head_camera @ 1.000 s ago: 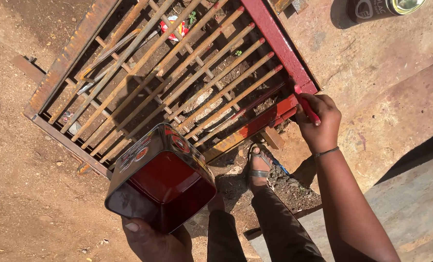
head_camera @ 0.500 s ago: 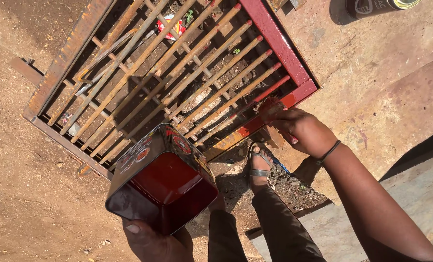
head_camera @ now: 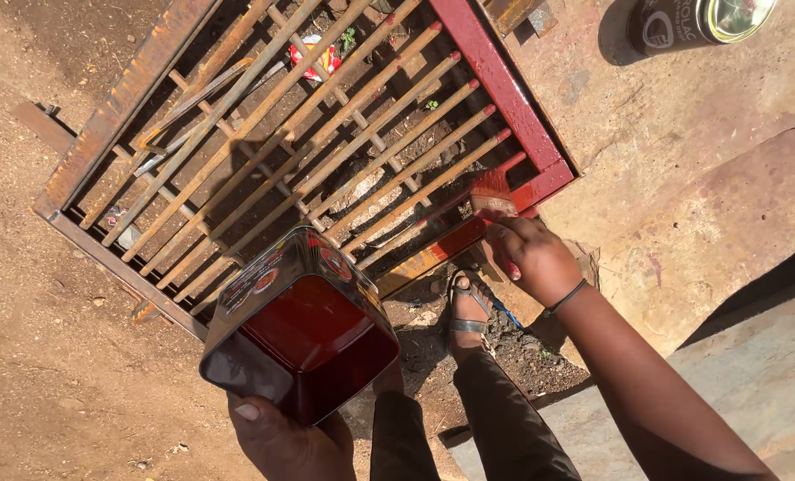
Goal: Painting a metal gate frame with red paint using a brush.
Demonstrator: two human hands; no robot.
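Observation:
My left hand (head_camera: 286,436) holds up a square tin can (head_camera: 301,325) with its top cut open and dark red paint inside. My right hand (head_camera: 533,258) grips a paintbrush (head_camera: 491,194) whose red-stained bristles rest on the lower frame of a rusty metal grille (head_camera: 237,169). The grille lies flat on the dirt. Its right rail (head_camera: 495,85) and the right end of its lower rail are coated in red paint, while the thin bars are bare rust.
A round tin (head_camera: 700,22) lies on the ground at the top right. My sandalled foot (head_camera: 469,312) stands just below the grille's corner. A red wrapper (head_camera: 313,58) lies under the bars. A concrete slab (head_camera: 754,383) runs along the lower right.
My right hand has moved left along the lower rail, away from the grille's right corner, taking the brush with it. The can in my left hand has stayed still.

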